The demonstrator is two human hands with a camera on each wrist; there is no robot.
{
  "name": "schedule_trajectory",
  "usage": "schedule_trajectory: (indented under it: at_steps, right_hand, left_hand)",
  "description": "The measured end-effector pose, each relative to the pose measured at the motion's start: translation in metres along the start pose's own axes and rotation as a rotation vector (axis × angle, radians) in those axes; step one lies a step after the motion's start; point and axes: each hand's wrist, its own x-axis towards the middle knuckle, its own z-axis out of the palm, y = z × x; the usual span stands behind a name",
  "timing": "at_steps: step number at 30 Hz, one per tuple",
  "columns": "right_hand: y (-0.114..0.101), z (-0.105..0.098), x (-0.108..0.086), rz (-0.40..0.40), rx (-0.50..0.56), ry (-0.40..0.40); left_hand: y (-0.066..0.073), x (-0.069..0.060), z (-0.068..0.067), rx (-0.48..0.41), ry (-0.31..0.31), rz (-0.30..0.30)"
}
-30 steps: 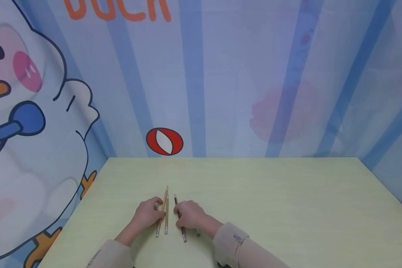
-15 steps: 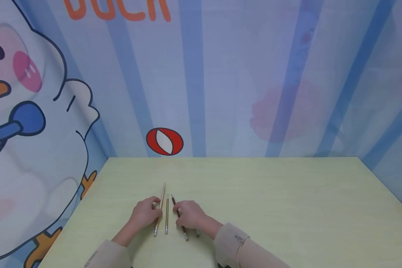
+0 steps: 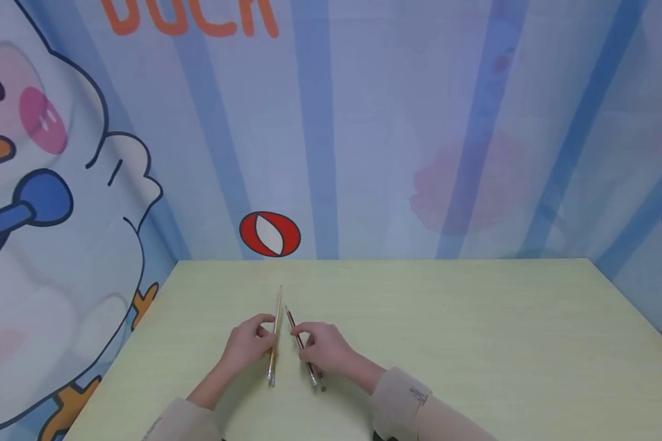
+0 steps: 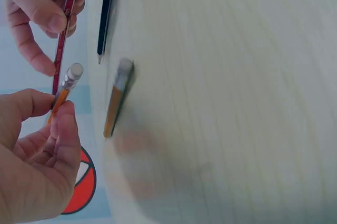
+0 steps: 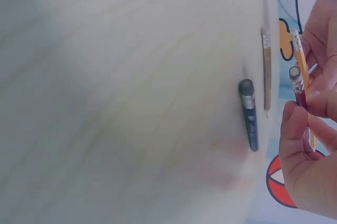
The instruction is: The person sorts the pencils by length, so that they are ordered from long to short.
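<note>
Thumb and fingers of my left hand (image 3: 248,343) pinch a yellow pencil (image 4: 60,99), its white eraser end toward me. My right hand (image 3: 327,348) pinches a red pencil (image 4: 67,21), its tip pointing away and leaning left. Both held pencils look raised off the tabletop in the wrist views. A second yellow pencil (image 5: 267,71) lies on the table, below the held one and largely overlapped by it in the head view. Under my right hand lies a black pencil (image 5: 249,116); only its eraser end shows in the head view.
The pale wooden table (image 3: 447,331) reaches back to a blue striped cloth backdrop (image 3: 375,153). A printed duck (image 3: 60,245) covers the cloth on the left. A red and white ball (image 3: 270,234) is printed just above the table's back edge.
With the yellow pencil, my left hand has shifted slightly right and away, over the second yellow pencil. My right hand has moved slightly right and away with the red pencil.
</note>
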Motion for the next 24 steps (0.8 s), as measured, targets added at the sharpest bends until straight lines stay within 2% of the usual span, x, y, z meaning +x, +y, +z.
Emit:
schedule_trajectory:
  at_steps: [8,16,24]
  right_hand:
    - [0.007,-0.029,-0.019,0.002,0.11,0.043]
    - [0.021,-0.056,-0.037,0.054,0.261,0.135]
    - [0.036,-0.074,-0.056,0.099,0.39,0.163]
  left_hand:
    - [0.021,-0.001,0.022,-0.22,-0.028,0.005]
    - [0.044,-0.007,0.05,-0.397,-0.15,0.032]
    - [0.064,-0.012,0.076,-0.543,-0.273,0.048]
